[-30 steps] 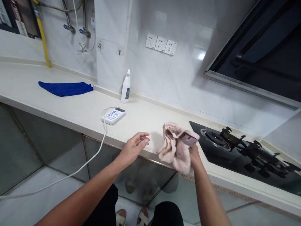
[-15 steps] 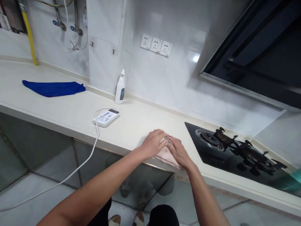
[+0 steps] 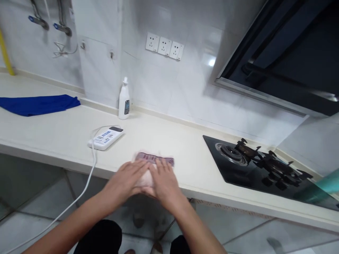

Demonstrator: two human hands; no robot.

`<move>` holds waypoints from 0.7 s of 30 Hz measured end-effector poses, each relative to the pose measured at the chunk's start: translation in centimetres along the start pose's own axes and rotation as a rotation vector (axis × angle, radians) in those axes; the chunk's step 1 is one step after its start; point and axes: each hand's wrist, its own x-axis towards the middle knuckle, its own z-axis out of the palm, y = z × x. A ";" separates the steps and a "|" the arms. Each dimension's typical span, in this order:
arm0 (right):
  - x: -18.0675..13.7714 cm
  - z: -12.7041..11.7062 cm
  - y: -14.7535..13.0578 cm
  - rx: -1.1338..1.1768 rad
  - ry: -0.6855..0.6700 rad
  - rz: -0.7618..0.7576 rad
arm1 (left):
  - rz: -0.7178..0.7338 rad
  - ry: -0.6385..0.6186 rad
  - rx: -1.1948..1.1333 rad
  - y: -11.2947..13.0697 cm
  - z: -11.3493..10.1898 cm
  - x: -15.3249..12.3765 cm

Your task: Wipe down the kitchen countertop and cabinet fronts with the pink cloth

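A folded pink cloth (image 3: pixel 155 159) with a darker purple band along its far edge lies on the cream countertop (image 3: pixel 66 137) near the front edge. My left hand (image 3: pixel 127 179) lies flat on its left part, fingers stretched out. My right hand (image 3: pixel 164 180) lies flat beside it on the cloth, fingers pointing away from me. Most of the cloth is hidden under both palms.
A white power strip (image 3: pixel 106 137) with its cable hanging off the counter lies to the left. A white bottle (image 3: pixel 124 100) stands by the wall, a blue cloth (image 3: pixel 37 104) lies far left. A black gas hob (image 3: pixel 259 169) sits to the right under a range hood (image 3: pixel 286 60).
One second ago my right hand held the crumpled cloth above the counter. It has since been laid down and both hands have come to press flat on it; the view has swung right.
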 end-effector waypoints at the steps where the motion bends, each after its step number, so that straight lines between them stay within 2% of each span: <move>1: 1.4 0.1 -1.2 0.009 0.007 -0.043 | -0.040 -0.002 0.041 -1.3 -0.6 -0.7; 4: 4.1 0.2 -4.0 0.018 0.060 -0.187 | -0.186 -0.039 0.175 -4.0 -2.5 -2.1; 6: 4.5 0.3 -4.7 0.014 0.096 -0.234 | -0.245 -0.064 0.257 -4.6 -3.0 -2.2; 8: 4.0 0.5 -4.4 0.017 0.119 -0.245 | -0.261 -0.058 0.301 -4.1 -2.7 -1.7; 10: 2.6 0.7 -3.0 0.027 0.135 -0.236 | -0.247 -0.038 0.302 -2.5 -1.9 -0.7; 13: -0.7 1.1 0.7 0.022 0.156 -0.170 | -0.189 -0.073 0.262 1.6 -0.1 2.0; 17: -7.0 1.0 7.5 -0.046 0.229 -0.074 | -0.115 -0.163 0.162 9.4 2.6 7.1; 21: -14.4 0.2 13.8 -0.168 0.340 0.035 | 0.063 -0.126 0.025 16.7 5.1 11.7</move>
